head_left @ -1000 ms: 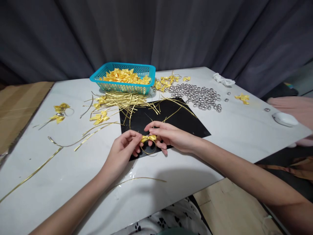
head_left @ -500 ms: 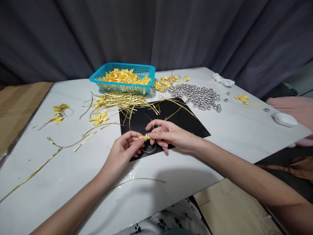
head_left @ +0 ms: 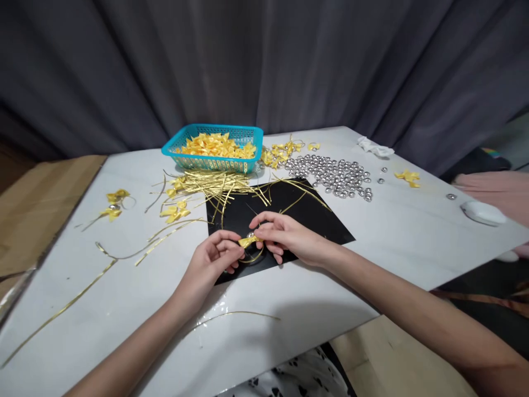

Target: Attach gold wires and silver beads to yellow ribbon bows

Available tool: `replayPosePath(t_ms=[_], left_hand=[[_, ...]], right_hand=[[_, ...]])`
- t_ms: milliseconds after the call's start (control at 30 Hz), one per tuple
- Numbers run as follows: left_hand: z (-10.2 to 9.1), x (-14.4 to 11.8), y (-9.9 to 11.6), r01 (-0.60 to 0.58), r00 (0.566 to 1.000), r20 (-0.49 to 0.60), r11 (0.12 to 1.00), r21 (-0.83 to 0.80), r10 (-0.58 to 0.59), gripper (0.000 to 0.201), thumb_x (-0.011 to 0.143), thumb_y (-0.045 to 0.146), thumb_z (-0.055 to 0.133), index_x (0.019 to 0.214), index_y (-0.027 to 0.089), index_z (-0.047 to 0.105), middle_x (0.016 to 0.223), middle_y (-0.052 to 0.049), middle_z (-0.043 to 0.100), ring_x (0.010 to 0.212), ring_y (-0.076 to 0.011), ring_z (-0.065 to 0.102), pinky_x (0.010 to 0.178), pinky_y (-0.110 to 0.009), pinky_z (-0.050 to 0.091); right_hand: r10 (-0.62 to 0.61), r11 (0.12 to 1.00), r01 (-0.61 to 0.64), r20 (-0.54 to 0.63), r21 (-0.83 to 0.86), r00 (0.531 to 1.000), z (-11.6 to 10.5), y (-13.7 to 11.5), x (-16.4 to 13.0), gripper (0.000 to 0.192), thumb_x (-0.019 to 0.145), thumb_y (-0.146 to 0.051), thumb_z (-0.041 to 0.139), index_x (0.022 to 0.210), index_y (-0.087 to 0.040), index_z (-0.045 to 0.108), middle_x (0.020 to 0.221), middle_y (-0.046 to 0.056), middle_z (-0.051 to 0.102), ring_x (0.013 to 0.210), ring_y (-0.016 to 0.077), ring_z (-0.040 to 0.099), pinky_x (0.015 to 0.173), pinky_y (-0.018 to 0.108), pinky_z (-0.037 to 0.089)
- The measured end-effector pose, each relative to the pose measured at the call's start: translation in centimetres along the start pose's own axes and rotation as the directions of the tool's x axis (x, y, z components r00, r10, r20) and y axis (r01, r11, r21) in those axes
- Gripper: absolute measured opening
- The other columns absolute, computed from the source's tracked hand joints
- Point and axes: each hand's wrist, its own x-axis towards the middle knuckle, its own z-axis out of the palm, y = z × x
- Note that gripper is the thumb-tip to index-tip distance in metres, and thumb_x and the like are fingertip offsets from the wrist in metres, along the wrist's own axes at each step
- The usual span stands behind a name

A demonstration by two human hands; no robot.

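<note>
Above the black mat [head_left: 231,264], a small yellow ribbon bow [head_left: 247,242] is pinched between my two hands. My left hand [head_left: 219,252] grips its left end with thumb and forefinger. The thumb and fingers of my right hand [head_left: 289,234] close on its right end, hiding that part. A shiny silver bead [head_left: 250,235] shows at the bow's upper edge. Below the bow hangs a loop of thin gold cord [head_left: 259,257]; where it is fastened, I cannot make out.
Behind the hands lies a pile of gold cords [head_left: 223,184], with a blue basket [head_left: 169,151] of yellow bows beyond. Many silver beads [head_left: 334,173] are spread to the right. Finished-looking bows with cord [head_left: 113,207] lie left. A white computer mouse [head_left: 483,213] sits near the right edge.
The bow has turned so more of its yellow face shows between the fingers. Both hands keep their pinch. The whole view has shifted slightly, with the table lower in the picture.
</note>
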Motion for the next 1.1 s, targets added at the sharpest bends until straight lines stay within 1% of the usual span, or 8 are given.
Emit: replayPosePath(t_ms=[133, 300, 500, 600, 700, 833, 967, 1100], left_hand=[[0.0, 0.0, 0.1, -0.001, 1.0, -0.015, 0.998, -0.068, 0.0, 0.025, 0.071, 0.029, 0.069, 0.087, 0.017, 0.054, 0.062, 0.005, 0.054, 0.05, -0.0059, 0.044, 0.048, -0.017, 0.036], [0.1, 0.1, 0.3, -0.07, 0.997, -0.019, 0.996, -0.049, 0.07, 0.025, 0.071, 0.03, 0.069, 0.087, 0.02, 0.052, 0.063, 0.005, 0.053, 0.047, -0.0063, 0.038, 0.046, -0.018, 0.034], [1.8, 0.6, 1.3, -0.232, 0.961, -0.107, 0.955, 0.184, 0.254, 0.02, 0.068, 0.031, 0.07, 0.082, 0.018, 0.064, 0.087, -0.003, 0.06, 0.075, -0.0148, 0.054, 0.059, -0.022, 0.044], [3.0, 0.9, 1.8, -0.248, 0.963, -0.055, 0.951, 0.186, 0.262, 0.027, 0.068, 0.033, 0.07, 0.089, 0.018, 0.064, 0.091, -0.005, 0.062, 0.08, -0.0173, 0.056, 0.063, -0.024, 0.045], [3.9, 1.2, 2.0, -0.277, 0.956, -0.06, 0.952, 0.129, 0.286, 0.03, 0.072, 0.036, 0.068, 0.095, 0.019, 0.061, 0.093, -0.004, 0.062, 0.08, -0.0162, 0.058, 0.062, -0.023, 0.044], [4.3, 1.9, 2.1, -0.319, 0.945, -0.031, 0.937, 0.14, 0.326, 0.023, 0.073, 0.038, 0.067, 0.083, 0.018, 0.062, 0.077, 0.0, 0.059, 0.073, -0.0131, 0.055, 0.058, -0.02, 0.041], [3.9, 2.7, 2.5, -0.266, 0.963, 0.003, 0.955, 0.133, 0.268, 0.028, 0.072, 0.042, 0.067, 0.064, 0.016, 0.06, 0.062, 0.001, 0.054, 0.061, -0.0119, 0.05, 0.054, -0.021, 0.039], [3.7, 2.8, 2.6, -0.174, 0.985, 0.022, 0.983, 0.066, 0.173, 0.036, 0.074, 0.045, 0.063, 0.056, 0.015, 0.055, 0.05, 0.002, 0.048, 0.05, -0.01, 0.044, 0.05, -0.022, 0.035]], right_hand=[[-0.027, 0.999, 0.028, -0.035, 0.044, 0.999, -0.2, -0.5, -0.2, 0.022, 0.078, -0.025, 0.06, 0.095, -0.016, 0.049, 0.064, -0.005, 0.056, 0.036, -0.0002, 0.031, 0.033, 0.013, 0.039], [-0.105, 0.992, 0.111, -0.109, 0.056, 0.989, -0.6, -1.8, -0.6, 0.027, 0.076, -0.029, 0.063, 0.093, -0.017, 0.047, 0.058, -0.009, 0.049, 0.036, -0.001, 0.026, 0.033, 0.011, 0.034], [-0.276, 0.954, 0.24, -0.21, -0.18, 0.938, -0.1, -1.6, -0.5, 0.027, 0.072, -0.035, 0.063, 0.083, -0.017, 0.046, 0.064, -0.006, 0.053, 0.042, 0.003, 0.04, 0.031, 0.013, 0.038], [-0.327, 0.933, 0.274, -0.233, -0.232, 0.916, 0.3, -1.4, -0.7, 0.034, 0.07, -0.036, 0.064, 0.094, -0.017, 0.048, 0.069, -0.005, 0.056, 0.044, 0.0036, 0.043, 0.032, 0.014, 0.039], [-0.312, 0.941, 0.27, -0.215, -0.204, 0.925, 0.5, -1.4, -0.7, 0.043, 0.067, -0.034, 0.065, 0.104, -0.018, 0.049, 0.072, -0.004, 0.06, 0.041, 0.0033, 0.045, 0.033, 0.015, 0.04], [-0.292, 0.946, 0.257, -0.177, -0.199, 0.94, 0.1, -1.2, -0.5, 0.033, 0.067, -0.032, 0.064, 0.093, -0.015, 0.052, 0.064, -0.004, 0.061, 0.032, 0.003, 0.044, 0.031, 0.015, 0.032], [-0.242, 0.958, 0.212, -0.153, -0.192, 0.958, -0.6, -1.3, -0.3, 0.032, 0.069, -0.038, 0.064, 0.087, -0.013, 0.055, 0.053, -0.003, 0.059, 0.03, 0.0053, 0.045, 0.032, 0.016, 0.032], [-0.231, 0.968, 0.2, -0.229, -0.149, 0.946, -1.0, -2.0, -0.5, 0.033, 0.079, -0.046, 0.053, 0.091, -0.015, 0.056, 0.069, 0.0, 0.062, 0.033, 0.0019, 0.041, 0.032, 0.015, 0.029]])
